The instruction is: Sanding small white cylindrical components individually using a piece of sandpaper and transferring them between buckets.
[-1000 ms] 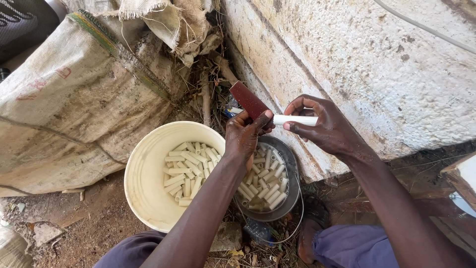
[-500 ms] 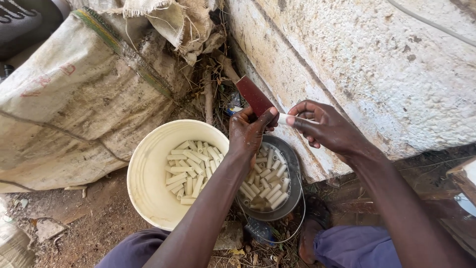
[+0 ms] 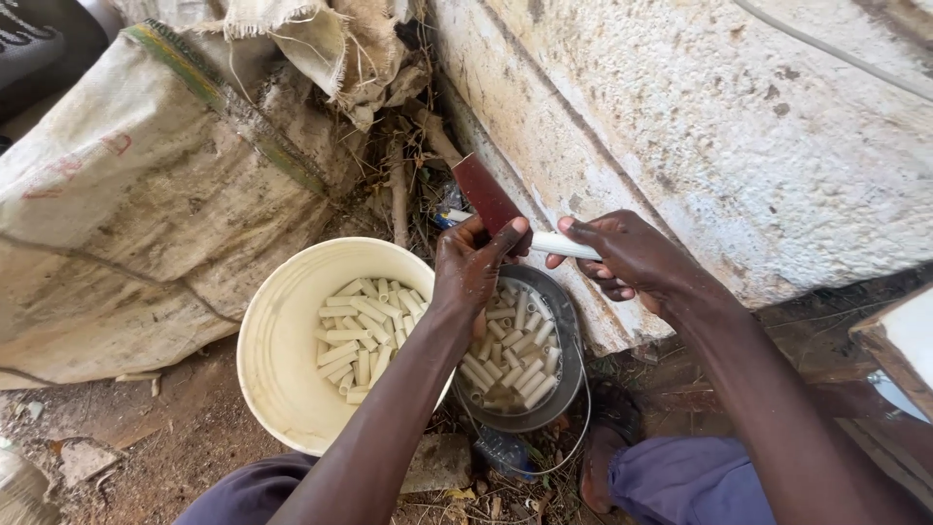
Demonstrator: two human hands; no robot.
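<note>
Two hands are engaged over the dark metal pot (image 3: 564,389). Left hand (image 3: 471,267) is closed around a reddish-brown flat blade (image 3: 489,194), held edge-down against a white tube (image 3: 564,245); tube is pinched by fingers of right hand (image 3: 627,255), w/ free end projecting toward blade, apparently so cut pcs drop into pot below. Pot holds short white tube pcs (image 3: 510,365). Cream bucket (image 3: 282,389), touching pot at its left, holds similar pcs. Woven sack (image 3: 146,194) lies beyond bucket; rough wall (image 3: 729,126) stands behind pot.
</note>
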